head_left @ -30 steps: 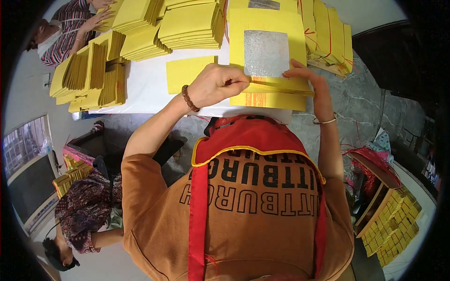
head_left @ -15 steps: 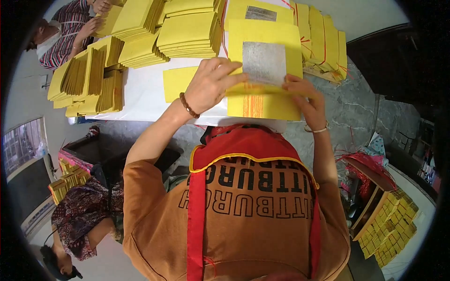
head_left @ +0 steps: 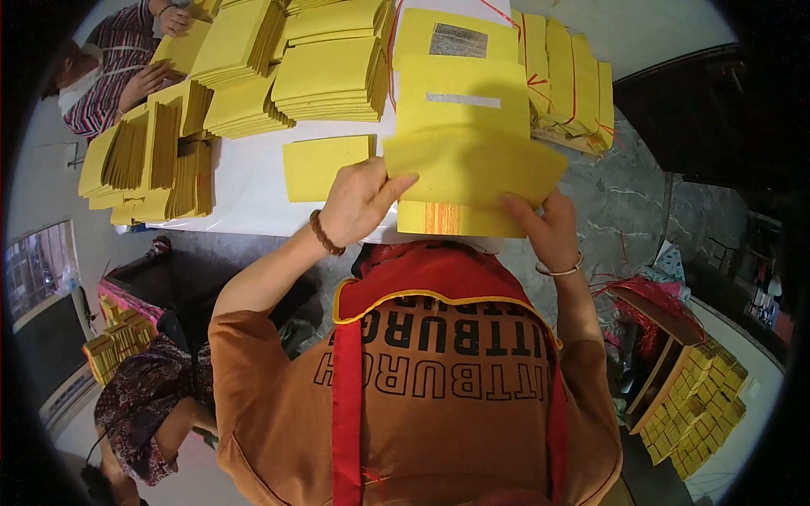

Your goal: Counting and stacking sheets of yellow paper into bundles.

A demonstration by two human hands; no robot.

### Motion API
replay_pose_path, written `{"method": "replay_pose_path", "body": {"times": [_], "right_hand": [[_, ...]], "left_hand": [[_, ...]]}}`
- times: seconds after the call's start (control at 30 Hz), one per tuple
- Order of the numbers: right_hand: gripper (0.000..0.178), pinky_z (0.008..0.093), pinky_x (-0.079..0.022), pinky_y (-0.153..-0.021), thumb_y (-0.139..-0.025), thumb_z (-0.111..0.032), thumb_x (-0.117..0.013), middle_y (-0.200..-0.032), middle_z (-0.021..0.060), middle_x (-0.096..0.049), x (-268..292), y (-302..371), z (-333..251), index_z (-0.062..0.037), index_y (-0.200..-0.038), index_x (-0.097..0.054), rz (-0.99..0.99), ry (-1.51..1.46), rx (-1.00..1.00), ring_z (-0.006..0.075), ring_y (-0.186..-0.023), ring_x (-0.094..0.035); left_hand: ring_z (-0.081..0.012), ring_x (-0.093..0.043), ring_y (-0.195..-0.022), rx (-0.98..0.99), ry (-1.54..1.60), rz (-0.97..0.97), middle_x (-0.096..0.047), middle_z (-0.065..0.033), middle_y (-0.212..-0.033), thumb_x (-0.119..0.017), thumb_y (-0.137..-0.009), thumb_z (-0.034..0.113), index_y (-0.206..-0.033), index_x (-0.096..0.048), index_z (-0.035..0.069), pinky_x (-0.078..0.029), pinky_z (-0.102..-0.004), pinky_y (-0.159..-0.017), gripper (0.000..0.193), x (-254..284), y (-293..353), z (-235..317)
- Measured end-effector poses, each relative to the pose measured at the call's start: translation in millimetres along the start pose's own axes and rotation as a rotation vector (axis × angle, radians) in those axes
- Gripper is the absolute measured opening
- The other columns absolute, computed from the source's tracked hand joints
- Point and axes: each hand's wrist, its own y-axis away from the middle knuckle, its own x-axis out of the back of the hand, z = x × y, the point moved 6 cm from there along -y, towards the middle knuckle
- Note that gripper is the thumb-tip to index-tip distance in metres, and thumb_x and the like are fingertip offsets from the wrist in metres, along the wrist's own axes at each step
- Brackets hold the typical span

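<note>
A yellow paper sheet (head_left: 472,164) is bent over and raised across the front of a flat yellow paper pile, hiding most of the silver patch (head_left: 462,99) on it. My left hand (head_left: 361,196) pinches the sheet's left edge, thumb on top. At the lower right edge, my right hand (head_left: 548,228) pinches it too, its thumb over the paper and its other fingers partly hidden. Orange print (head_left: 441,218) shows on the paper below the raised part. Left of my left hand, a folded yellow paper (head_left: 325,169) lies on the white table (head_left: 253,173).
Stacks of folded yellow paper (head_left: 325,76) fill the table's far left. Bundles tied with red string (head_left: 557,80) stand at the right. A co-worker's hand (head_left: 143,84) touches paper at the far left. Yellow bundles (head_left: 696,409) are piled low on the right.
The sheet's upper part has been folded toward me, covering much of the silver patch. Both hands now grip its edges. The whole view has shifted slightly.
</note>
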Motion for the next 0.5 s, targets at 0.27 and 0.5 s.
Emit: {"method": "replay_pose_path", "body": {"times": [0.27, 0.5], "right_hand": [[0.056, 0.0242, -0.047, -0.073, -0.079, -0.011, -0.064, -0.099, 0.0121, -0.063, 4.4, -13.7, -3.2, 0.0008, -0.129, -0.04, 0.269, -0.429, 0.038, 0.0105, -0.084, -0.059], [0.04, 0.0217, -0.046, -0.065, -0.077, -0.009, -0.064, -0.092, 0.0113, -0.065, 1.2, -21.2, 8.3, -0.0011, -0.115, -0.056, 0.266, -0.396, -0.075, 0.0076, -0.077, -0.058]], "left_hand": [[-0.0112, -0.055, -0.071, 0.257, 0.404, -0.102, -0.063, -0.0079, -0.082, -0.052, -0.089, 0.02, -0.11, -0.055, -0.001, -0.045, -0.0262, -0.065, 0.03, -10.8, -24.2, -20.4], [-0.0055, -0.054, -0.077, 0.319, 0.734, -0.173, -0.062, -0.0021, -0.089, -0.054, -0.088, 0.013, -0.11, -0.055, -0.002, -0.045, -0.021, -0.068, 0.026, -14.4, -30.0, -17.6]]}}
